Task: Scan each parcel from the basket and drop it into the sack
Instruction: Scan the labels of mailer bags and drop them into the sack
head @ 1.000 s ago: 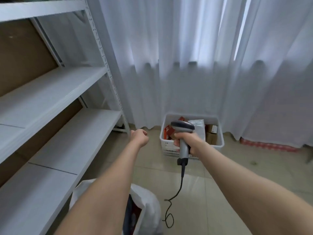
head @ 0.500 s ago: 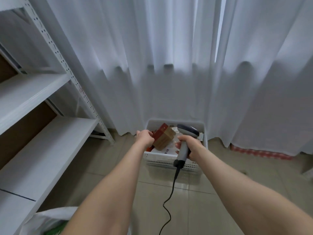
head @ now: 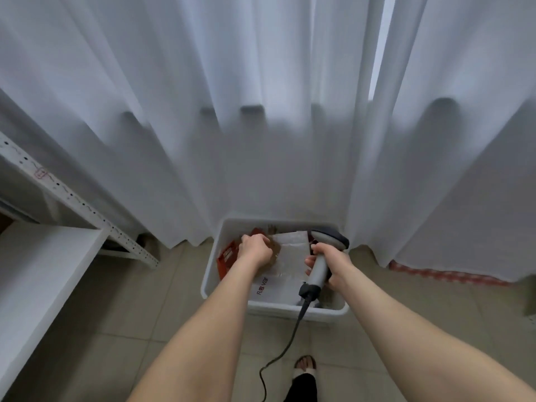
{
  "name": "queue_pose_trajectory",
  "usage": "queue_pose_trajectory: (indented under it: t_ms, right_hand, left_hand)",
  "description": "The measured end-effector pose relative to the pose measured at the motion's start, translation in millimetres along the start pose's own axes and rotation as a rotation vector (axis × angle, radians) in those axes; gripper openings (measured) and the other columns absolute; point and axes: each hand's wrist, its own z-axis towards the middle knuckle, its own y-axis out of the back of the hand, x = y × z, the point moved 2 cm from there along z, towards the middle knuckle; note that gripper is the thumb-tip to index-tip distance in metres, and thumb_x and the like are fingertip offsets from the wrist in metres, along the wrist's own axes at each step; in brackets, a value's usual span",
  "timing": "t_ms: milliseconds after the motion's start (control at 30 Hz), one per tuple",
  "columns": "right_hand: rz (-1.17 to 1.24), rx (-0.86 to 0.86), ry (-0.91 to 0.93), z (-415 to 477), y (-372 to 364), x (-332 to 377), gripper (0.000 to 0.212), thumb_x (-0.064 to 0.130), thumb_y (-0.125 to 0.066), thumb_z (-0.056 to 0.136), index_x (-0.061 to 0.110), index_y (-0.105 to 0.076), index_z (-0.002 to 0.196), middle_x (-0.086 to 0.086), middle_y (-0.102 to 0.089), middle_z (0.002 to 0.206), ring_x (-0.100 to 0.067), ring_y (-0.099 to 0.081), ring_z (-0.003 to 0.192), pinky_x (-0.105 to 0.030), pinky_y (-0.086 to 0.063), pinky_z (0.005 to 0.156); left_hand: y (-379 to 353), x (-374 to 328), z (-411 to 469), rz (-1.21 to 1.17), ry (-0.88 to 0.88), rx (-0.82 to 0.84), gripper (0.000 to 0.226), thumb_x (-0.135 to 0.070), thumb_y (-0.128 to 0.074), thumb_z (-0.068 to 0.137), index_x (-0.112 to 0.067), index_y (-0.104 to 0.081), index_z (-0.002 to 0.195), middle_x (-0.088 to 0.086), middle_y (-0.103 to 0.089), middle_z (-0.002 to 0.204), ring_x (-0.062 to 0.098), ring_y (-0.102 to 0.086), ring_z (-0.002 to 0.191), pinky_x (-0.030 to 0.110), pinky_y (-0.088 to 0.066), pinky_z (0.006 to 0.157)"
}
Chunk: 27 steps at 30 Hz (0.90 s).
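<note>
A white plastic basket (head: 209,275) stands on the floor against the curtain. Inside lie a grey-white mailer bag (head: 290,248), a red parcel (head: 227,256) and a white parcel with red lettering (head: 278,288). My left hand (head: 255,250) is down in the basket with its fingers curled round a small brown box (head: 275,251), mostly hidden by the hand. My right hand (head: 333,265) grips the grey handle of the barcode scanner (head: 329,238), whose dark head hangs over the basket's right side. The sack is out of view.
The scanner's black cable (head: 285,345) trails down over the basket's front rim to the tiled floor. My foot (head: 304,365) is just behind it. A white metal shelf unit (head: 43,256) stands on the left. White curtains (head: 261,126) hang behind.
I have stepped closer to the basket, and the sack has left the view. My left hand reached into the basket and closed on the brown box. The scanner came along over the basket.
</note>
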Motion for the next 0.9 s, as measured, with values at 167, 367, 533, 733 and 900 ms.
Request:
queue_pose_trajectory:
  t_ms: [167, 367, 533, 733, 900]
  right_hand:
    - [0.011, -0.082, -0.070, 99.4, -1.8, 28.3, 0.009, 0.007, -0.064, 0.090, 0.002, -0.059, 0.095, -0.014, -0.061, 0.071, -0.022, -0.060, 0.061, -0.046, -0.056, 0.078]
    - [0.006, -0.178, -0.089, 208.9, 18.9, 39.0, 0.012, 0.008, -0.067, 0.087, 0.002, -0.062, 0.095, -0.015, -0.065, 0.071, -0.024, -0.064, 0.065, -0.046, -0.058, 0.079]
    - [-0.032, -0.224, -0.103, 300.5, 40.1, 23.4, 0.019, 0.012, -0.070, 0.085, 0.002, -0.062, 0.099, -0.015, -0.068, 0.074, -0.025, -0.065, 0.064, -0.039, -0.059, 0.067]
    - [-0.100, -0.208, -0.096, 400.5, 46.9, -8.7, 0.006, 0.005, -0.067, 0.085, 0.001, -0.063, 0.086, -0.014, -0.065, 0.070, -0.022, -0.060, 0.059, -0.039, -0.057, 0.069]
    - [-0.081, -0.177, -0.109, 463.8, 55.9, -37.7, 0.017, 0.012, -0.072, 0.083, 0.002, -0.066, 0.095, -0.014, -0.070, 0.077, -0.023, -0.065, 0.065, -0.045, -0.059, 0.080]
  left_hand:
    - [-27.8, -29.9, 111.3, 0.074, -0.003, 0.082, 0.037, -0.014, -0.048, 0.092, -0.020, -0.056, 0.128, 0.013, -0.034, 0.139, 0.033, -0.047, 0.122, 0.040, -0.040, 0.106]
    - [-92.9, -46.6, 207.0, 0.144, -0.013, 0.181, 0.037, -0.011, -0.048, 0.093, -0.018, -0.056, 0.128, 0.015, -0.032, 0.143, 0.034, -0.045, 0.124, 0.039, -0.040, 0.106]
    - [-157.3, -39.5, 275.5, 0.189, -0.002, 0.244, 0.043, -0.008, -0.050, 0.091, -0.017, -0.052, 0.133, 0.015, -0.028, 0.148, 0.031, -0.045, 0.127, 0.035, -0.040, 0.106]
    - [-220.7, -23.5, 358.4, 0.269, -0.060, 0.216, 0.063, -0.008, -0.055, 0.090, -0.014, -0.028, 0.147, 0.011, -0.035, 0.147, 0.030, -0.045, 0.128, 0.038, -0.046, 0.097]
    - [-261.8, -27.0, 420.7, 0.356, -0.098, 0.216, 0.089, -0.012, -0.063, 0.088, -0.008, -0.002, 0.153, 0.012, -0.005, 0.159, 0.029, -0.044, 0.130, 0.037, -0.044, 0.097]
